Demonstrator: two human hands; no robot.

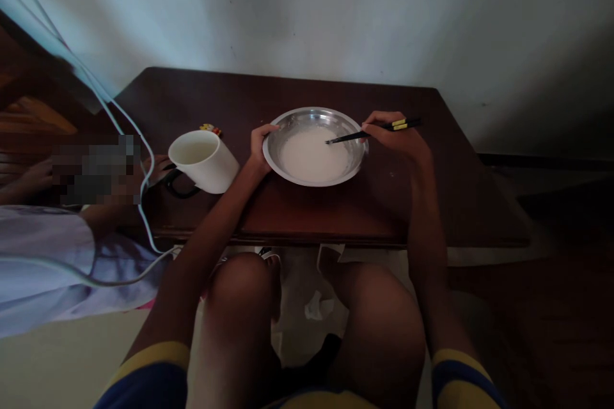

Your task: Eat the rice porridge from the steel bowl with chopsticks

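A shiny metal bowl (314, 182) rests on the dark wooden table, with a milky white mixture (311, 156) inside it. My left hand (261, 144) grips the bowl's left rim, thumb over the edge. In my right hand (393, 137) are black chopsticks (352, 137) with yellow bands near the upper end. Their tips dip to the surface of the mixture. Just left of my left forearm stands a white mug (211, 163) with a dark handle; what it holds is hard to make out.
A small colourful figurine (211, 130) lies behind the mug on the table (470, 204). White cables (144, 172) hang across the left side. Another person sits at the left, a hand (158, 166) near the mug. Crumpled white paper (317, 307) lies on the floor.
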